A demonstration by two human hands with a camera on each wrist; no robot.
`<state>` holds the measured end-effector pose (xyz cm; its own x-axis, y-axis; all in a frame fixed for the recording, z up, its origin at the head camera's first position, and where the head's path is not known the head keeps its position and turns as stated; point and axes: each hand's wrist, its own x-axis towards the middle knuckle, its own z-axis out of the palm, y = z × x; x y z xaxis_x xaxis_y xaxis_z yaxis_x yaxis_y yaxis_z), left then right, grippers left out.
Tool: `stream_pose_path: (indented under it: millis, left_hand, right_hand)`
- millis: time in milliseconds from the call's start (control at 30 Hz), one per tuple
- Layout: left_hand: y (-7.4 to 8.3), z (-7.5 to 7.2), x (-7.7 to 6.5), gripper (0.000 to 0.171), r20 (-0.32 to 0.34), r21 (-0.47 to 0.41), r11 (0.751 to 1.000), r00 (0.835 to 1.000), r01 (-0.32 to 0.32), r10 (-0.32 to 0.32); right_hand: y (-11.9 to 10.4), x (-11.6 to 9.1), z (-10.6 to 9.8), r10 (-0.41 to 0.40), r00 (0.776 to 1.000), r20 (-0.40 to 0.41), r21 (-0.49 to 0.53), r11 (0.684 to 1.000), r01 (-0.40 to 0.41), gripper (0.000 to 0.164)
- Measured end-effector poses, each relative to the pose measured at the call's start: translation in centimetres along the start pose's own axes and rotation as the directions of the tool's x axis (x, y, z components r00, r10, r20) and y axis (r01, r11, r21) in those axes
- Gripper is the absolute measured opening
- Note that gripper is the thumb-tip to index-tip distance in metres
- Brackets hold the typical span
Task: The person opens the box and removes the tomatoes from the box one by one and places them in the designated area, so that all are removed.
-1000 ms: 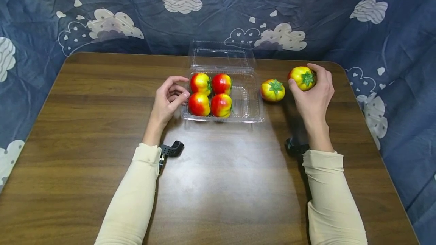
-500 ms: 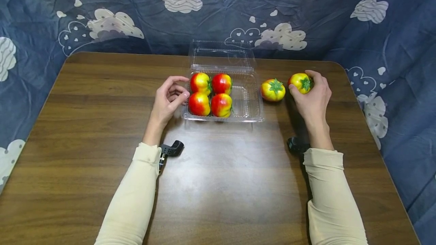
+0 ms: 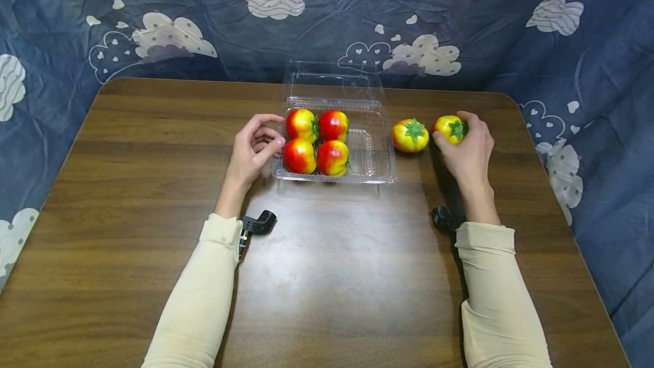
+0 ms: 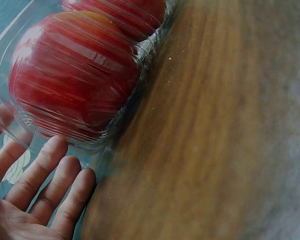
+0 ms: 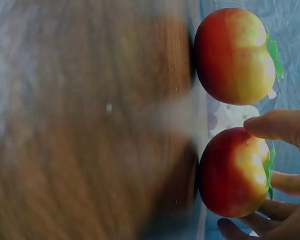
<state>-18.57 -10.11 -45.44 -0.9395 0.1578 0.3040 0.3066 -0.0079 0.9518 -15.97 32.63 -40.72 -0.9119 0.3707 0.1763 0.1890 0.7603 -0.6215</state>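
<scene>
Head view: glossy yellow-red, green-leafed fruit (image 3: 447, 128) — right fingers (image 3: 441, 140) pinch it, left fingers (image 3: 265, 119) apart.

A person (image 3: 503, 305) is wearing long, plain cream sleeves (image 3: 196, 294) that are creasing lightly and ending in wide cuffs (image 3: 484, 239). Small black wrist cameras (image 3: 263, 222) are sitting beside them, the left one's casing curving.

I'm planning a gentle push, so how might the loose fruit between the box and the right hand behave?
The loose fruit would probably roll, since its body looks rounded. Its smooth, shiny skin may make it slippery. Pushed left, it could soon bump the clear box, whose wall stands close by.
</scene>
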Motion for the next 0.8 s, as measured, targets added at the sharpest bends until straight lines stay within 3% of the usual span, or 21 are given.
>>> stream_pose_path:
  millis: [400,600,800]
  left_hand:
    - [0.1,0.2,0.1,0.038,0.001,-0.007,1.000,1.000,-0.001,0.001]
    - [0.1,0.1,0.2,0.037,0.001,-0.010,1.000,1.000,-0.012,0.012]
    - [0.1,-0.1,0.2,0.037,0.007,-0.003,1.000,1.000,-0.012,0.012]
  right_hand:
    - [-0.5,0.0,-0.9,0.033,0.999,0.001,-0.001,0.999,-0.033,0.074]
    - [-1.1,0.1,-2.0,0.048,0.995,-0.091,0.060,0.997,-0.043,0.069]
    - [-1.9,-0.2,-2.0,-0.003,0.985,-0.172,0.105,0.994,0.021,0.062]
